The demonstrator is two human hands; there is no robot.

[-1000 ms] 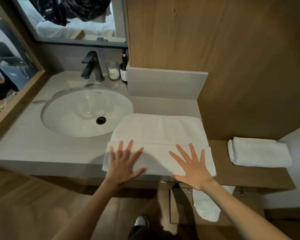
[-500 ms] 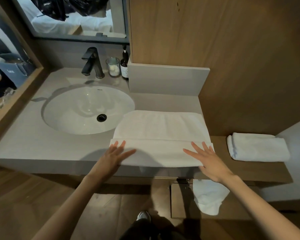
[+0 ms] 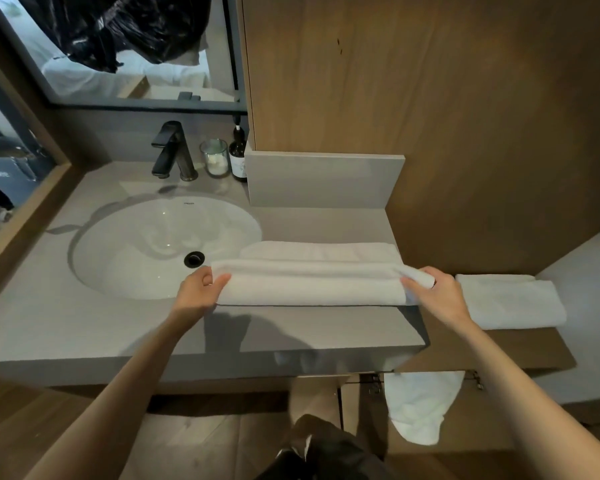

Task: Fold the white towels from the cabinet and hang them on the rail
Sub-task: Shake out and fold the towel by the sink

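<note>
White towel (image 3: 312, 285) sits on the counter (image 3: 84, 327) by the sink, mid-fold. Left hand (image 3: 198, 294) and right hand (image 3: 433, 292) each pinch an end. Next it probably needs that near layer carried evenly over the far one.

hung towel (image 3: 420, 407): top behind countertop (image 3: 291, 337) | right fingers (image 3: 430, 273): probably under towel (image 3: 312, 282)

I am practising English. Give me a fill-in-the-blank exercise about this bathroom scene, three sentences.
1. The left hand and the right hand each grip one end of a white ____.
2. The sink is nearer to the ____ hand.
3. The faucet behind the sink is ____.
Missing words: towel, left, black.
</note>
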